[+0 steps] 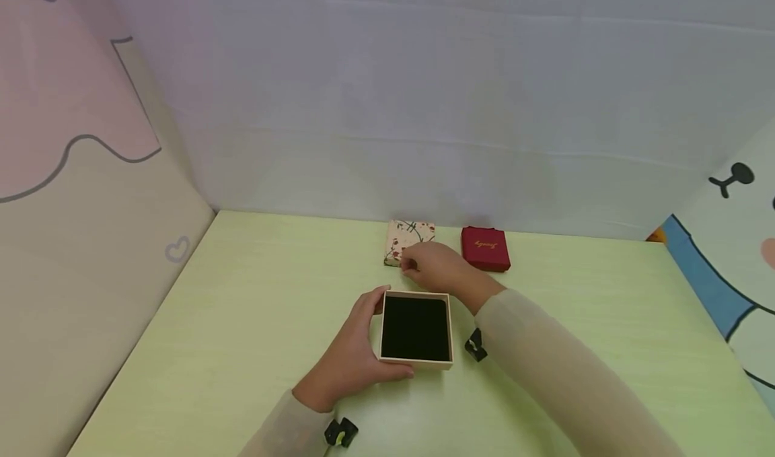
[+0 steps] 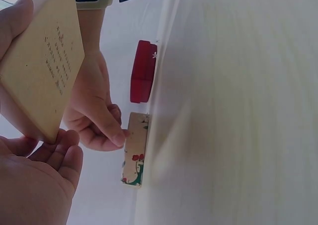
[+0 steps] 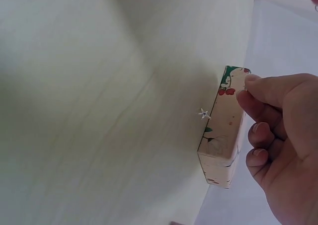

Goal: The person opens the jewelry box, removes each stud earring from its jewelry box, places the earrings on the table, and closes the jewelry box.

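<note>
My left hand (image 1: 357, 349) grips a shallow open-topped cream box (image 1: 416, 363) by its left side, thumb at the near edge. A black insert (image 1: 415, 329) lines it, and the left wrist view shows small print on its underside. My right hand (image 1: 437, 267) is at the floral box (image 1: 412, 231), covering its near right corner. In the right wrist view its thumb and index tips come close together by that box's edge; whether they pinch something or touch the box is unclear. A tiny silvery star (image 3: 204, 113) appears beside the floral box there; its support cannot be made out.
A dark red box (image 1: 486, 248) with gold lettering stands right of the floral box, near the back of the pale green table (image 1: 290, 275). White cloth (image 1: 424, 107) rises behind. Printed panels stand at the left and right. Both wrists carry small black devices.
</note>
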`<state>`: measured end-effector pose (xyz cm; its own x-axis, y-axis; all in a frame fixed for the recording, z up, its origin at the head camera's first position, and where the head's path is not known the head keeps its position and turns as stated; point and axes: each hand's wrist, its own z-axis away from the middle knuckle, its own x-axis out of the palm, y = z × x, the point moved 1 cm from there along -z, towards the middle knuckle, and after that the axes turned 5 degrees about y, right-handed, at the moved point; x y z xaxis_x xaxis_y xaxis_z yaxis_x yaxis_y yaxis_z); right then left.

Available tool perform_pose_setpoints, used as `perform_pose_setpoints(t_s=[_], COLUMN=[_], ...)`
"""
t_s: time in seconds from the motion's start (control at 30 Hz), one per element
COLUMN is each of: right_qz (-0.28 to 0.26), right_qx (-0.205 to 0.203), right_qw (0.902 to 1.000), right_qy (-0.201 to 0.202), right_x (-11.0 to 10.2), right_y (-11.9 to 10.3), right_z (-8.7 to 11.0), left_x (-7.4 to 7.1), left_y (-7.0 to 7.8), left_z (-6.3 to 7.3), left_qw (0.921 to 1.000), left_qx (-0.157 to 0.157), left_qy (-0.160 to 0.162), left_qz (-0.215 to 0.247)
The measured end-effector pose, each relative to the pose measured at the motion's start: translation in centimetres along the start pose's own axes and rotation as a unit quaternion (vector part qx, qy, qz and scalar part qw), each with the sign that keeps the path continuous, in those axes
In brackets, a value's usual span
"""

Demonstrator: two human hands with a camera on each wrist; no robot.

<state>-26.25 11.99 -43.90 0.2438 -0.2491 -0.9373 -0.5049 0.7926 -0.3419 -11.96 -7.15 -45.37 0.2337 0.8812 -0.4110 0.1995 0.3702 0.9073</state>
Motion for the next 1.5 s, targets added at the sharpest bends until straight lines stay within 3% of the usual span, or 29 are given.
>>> perform_pose_setpoints(t_s=[0.47, 0.93, 1.5], right_qz=[0.025, 0.069, 0.075], right_qx=[0.003, 0.002, -0.010], right_qw=[0.9996, 0.9975, 0.9970], right_qy=[-0.009, -0.019, -0.015], right_x=[1.2, 2.3, 1.7], right_y=[0.4, 1.0, 0.6], right_z=[-1.0, -1.3, -1.2], left_x=[-0.3, -0.1, -0.2], left_y=[-0.2, -0.1, -0.2], left_z=[-0.2, -0.3, -0.3], left_qw=[0.9998, 0.9998, 0.9999], left_qx=[0.015, 0.009, 0.002], left_qy=[0.009, 0.006, 0.010], left_qz=[0.011, 0.016, 0.013])
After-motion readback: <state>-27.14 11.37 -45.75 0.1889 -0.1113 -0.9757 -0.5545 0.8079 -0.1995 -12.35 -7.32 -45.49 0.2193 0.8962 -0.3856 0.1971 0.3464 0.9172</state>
